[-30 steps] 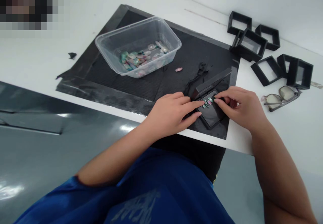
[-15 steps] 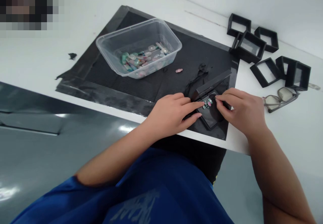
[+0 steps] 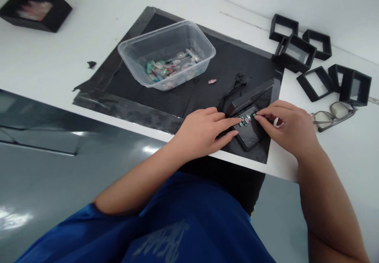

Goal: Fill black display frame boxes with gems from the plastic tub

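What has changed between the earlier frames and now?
Allowing for a slight camera shift, the right hand has eased slightly rightward from the small pieces in the open case; a small green piece shows at its fingertips. Whether it was held earlier is unclear. The left hand, case, clear tub and pink piece stayed put.

Bright, cool, even light pales the table (image 3: 328,156); the floor (image 3: 97,176) darkens beneath its left edge. White glare spots the glossy floor; the tape (image 3: 124,115) along the mat (image 3: 177,105) carries a faint sheen. The upper-left box (image 3: 60,18) is blurred; pieces (image 3: 248,119) in the case (image 3: 250,137) look soft.
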A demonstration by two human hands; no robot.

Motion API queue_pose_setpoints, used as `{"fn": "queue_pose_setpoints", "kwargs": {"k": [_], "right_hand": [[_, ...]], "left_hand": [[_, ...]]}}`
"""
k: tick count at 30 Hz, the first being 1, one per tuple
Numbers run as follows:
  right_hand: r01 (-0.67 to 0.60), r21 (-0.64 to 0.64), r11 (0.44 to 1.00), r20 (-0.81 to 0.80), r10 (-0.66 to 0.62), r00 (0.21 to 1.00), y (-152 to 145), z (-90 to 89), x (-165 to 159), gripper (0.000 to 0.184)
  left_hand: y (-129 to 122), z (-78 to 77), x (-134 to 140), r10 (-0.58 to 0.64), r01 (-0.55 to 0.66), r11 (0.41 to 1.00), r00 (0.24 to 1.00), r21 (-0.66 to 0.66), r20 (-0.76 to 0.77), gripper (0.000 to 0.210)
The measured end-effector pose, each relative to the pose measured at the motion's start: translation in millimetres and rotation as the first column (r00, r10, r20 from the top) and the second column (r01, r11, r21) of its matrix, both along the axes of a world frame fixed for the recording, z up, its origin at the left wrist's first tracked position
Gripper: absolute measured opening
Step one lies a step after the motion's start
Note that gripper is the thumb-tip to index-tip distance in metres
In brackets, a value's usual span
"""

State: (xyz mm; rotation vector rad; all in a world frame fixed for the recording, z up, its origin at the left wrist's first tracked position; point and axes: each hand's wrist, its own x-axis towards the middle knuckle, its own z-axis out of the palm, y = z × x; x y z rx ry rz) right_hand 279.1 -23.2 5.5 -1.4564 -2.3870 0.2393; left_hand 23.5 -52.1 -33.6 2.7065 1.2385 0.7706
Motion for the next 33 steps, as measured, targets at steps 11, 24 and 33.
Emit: {"fn": "queue_pose_setpoints", "kwargs": {"k": [11, 24, 33], "right_hand": [[0.108, -0.145, 0.984, -0.223, -0.139, 0.965, 1, -5.8, -7, 0.015], [0.151, -0.214, 0.965, -0.175, -0.19, 0.966, -1, -4.0, 5, 0.022], [0.233, -0.107, 0.966, -0.061, -0.241, 0.969, 5, -7.0, 26, 0.028]], "left_hand": [[-1, 0.7, -1, -0.025, 0.025, 0.999, 1.0, 0.036, -0.001, 0.032], [-23, 34.5, -20, -0.041, 0.055, 0.963, 0.997, 0.265, -0.06, 0.02], [56, 117.7, -145, 0.447, -0.356, 0.876, 0.853, 0.325, -0.269, 0.041]]}}
